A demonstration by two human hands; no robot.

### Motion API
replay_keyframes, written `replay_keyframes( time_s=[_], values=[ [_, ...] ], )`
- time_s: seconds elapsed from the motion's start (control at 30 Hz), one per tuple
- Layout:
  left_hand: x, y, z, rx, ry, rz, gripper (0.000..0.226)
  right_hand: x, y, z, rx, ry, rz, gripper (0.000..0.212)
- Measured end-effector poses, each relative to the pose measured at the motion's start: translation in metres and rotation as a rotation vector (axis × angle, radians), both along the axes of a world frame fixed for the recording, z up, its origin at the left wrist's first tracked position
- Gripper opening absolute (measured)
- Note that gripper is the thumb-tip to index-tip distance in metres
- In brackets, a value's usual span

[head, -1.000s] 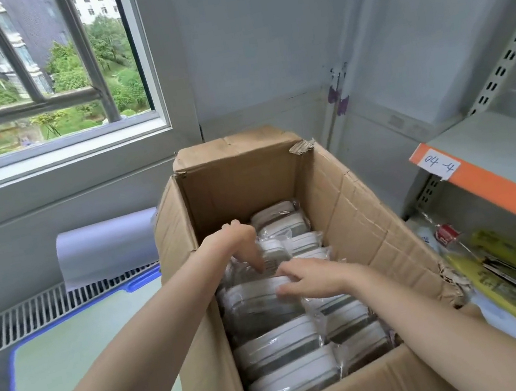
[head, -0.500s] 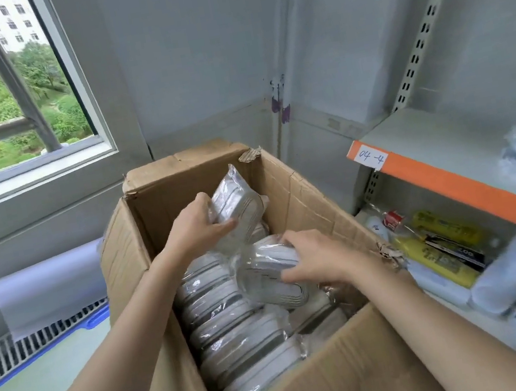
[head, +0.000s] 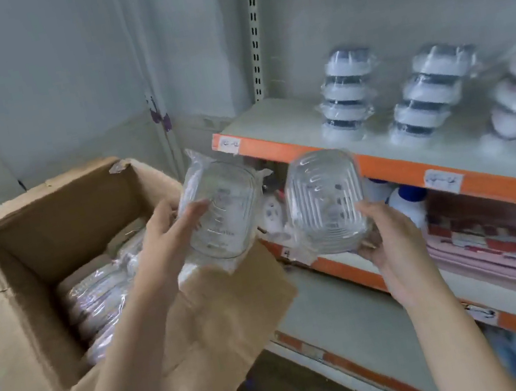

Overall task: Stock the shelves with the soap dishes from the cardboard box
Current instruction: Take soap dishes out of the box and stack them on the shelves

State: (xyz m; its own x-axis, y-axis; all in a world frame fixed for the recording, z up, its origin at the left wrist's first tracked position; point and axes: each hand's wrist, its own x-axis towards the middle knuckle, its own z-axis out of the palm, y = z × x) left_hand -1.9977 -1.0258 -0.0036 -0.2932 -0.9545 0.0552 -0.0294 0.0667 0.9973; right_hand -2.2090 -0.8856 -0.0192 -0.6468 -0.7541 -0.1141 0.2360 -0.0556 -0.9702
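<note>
The left hand grips one wrapped soap dish above the right wall of the cardboard box; the right hand grips a second soap dish at 3 o'clock from the first, in front of the orange shelf edge. More wrapped dishes lie in the box. Three stacks of dishes stand on the upper shelf at 2 o'clock. Blue-capped white bottles occupy the shelf below. Grey wall panels enclose the corner.
</note>
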Motion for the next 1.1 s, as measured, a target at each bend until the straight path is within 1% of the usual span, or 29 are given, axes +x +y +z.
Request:
replay_keyframes(
  time_s=[0.07,0.13,0.2,0.3,0.43,0.47,0.57,0.63,0.73,0.9,1.0,1.1],
  values=[
    [-0.030,0.041,-0.012,0.090,0.040,-0.073,0.050,-0.022,0.054,-0.012,-0.030,-0.101,-0.107,0.021],
    [-0.063,0.078,-0.028,0.159,0.051,-0.132,0.051,-0.043,0.106,-0.023,-0.054,-0.175,-0.209,0.020],
    [-0.097,0.113,-0.040,0.216,0.047,-0.191,0.051,-0.061,0.155,-0.031,-0.042,-0.196,-0.302,0.020],
    [-0.146,0.164,-0.054,0.340,0.045,-0.354,0.057,-0.084,0.222,-0.040,-0.026,-0.216,-0.413,0.019],
    [-0.202,0.223,-0.054,0.384,0.006,-0.531,0.065,-0.107,0.301,-0.042,-0.048,-0.252,-0.591,0.019],
    [-0.216,0.237,-0.053,0.379,-0.003,-0.583,0.062,-0.110,0.319,-0.042,-0.063,-0.265,-0.640,0.018],
    [-0.258,0.276,-0.052,0.396,0.009,-0.715,0.029,-0.118,0.365,-0.046,-0.101,-0.269,-0.757,0.022],
    [-0.288,0.301,-0.053,0.413,0.023,-0.767,0.021,-0.124,0.391,-0.047,-0.111,-0.274,-0.836,0.026],
    [-0.334,0.339,-0.053,0.440,0.040,-0.858,0.020,-0.144,0.425,-0.047,-0.118,-0.274,-0.949,0.022],
    [-0.422,0.395,-0.060,0.496,0.049,-1.014,0.021,-0.195,0.478,-0.046,-0.068,-0.213,-1.089,0.026],
    [-0.479,0.427,-0.055,0.544,0.091,-1.078,0.017,-0.235,0.509,-0.035,-0.025,-0.167,-1.162,0.024],
    [-0.534,0.455,-0.044,0.581,0.126,-1.153,0.015,-0.282,0.535,-0.018,-0.046,-0.092,-1.206,0.025]
  ],
)
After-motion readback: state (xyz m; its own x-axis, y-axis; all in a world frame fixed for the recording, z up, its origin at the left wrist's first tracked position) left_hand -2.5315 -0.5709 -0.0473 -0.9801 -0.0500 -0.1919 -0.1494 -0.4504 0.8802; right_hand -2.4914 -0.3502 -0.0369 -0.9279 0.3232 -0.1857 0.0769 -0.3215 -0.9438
